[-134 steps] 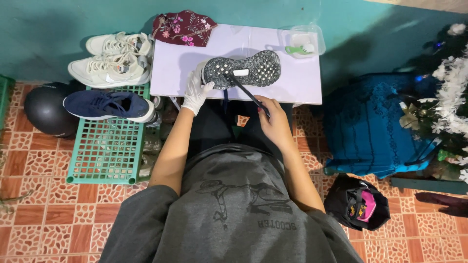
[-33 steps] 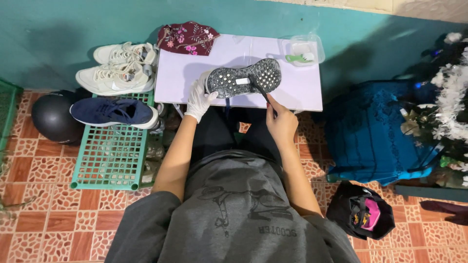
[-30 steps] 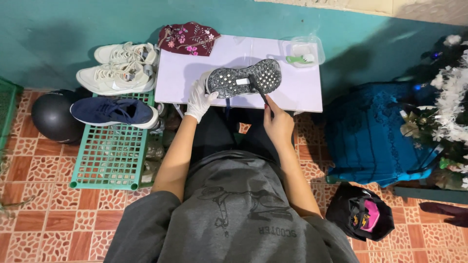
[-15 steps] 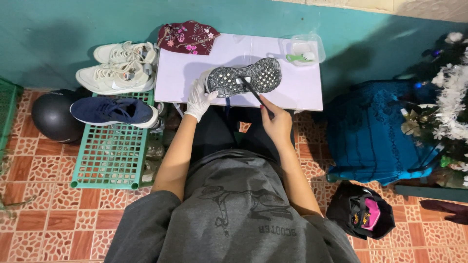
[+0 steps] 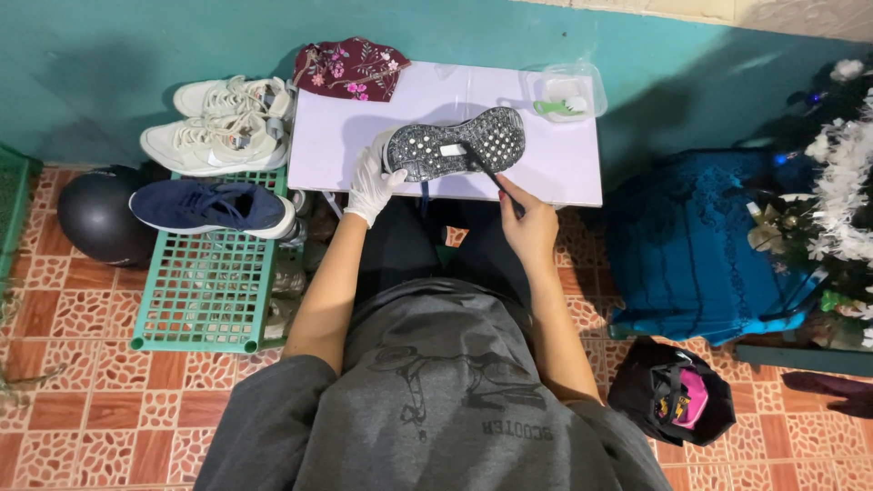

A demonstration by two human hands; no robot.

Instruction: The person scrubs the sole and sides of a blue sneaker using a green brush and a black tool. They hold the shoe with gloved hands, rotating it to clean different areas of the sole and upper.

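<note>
Shoe, dark with a grey speckled sole dotted with pale studs and a small white patch at mid-sole, is held sole-up just above the white surface, near its front edge. It is gripped at the heel end by the left hand, which is covered by a white glove and closed around that end. A thin dark tool is pinched in the closed right hand, and its tip is laid on the middle of the sole. Compared with half a second ago, the shoe is seen in nearly the same place, while the tool tip is now set nearer the white patch. The long axis of the shoe runs left to right across the view, slightly raised toward the right, with the toe pointed right and the heel left. A clear container is seen at the far right corner of the surface, and a maroon flowered cloth at its far left corner.
</note>
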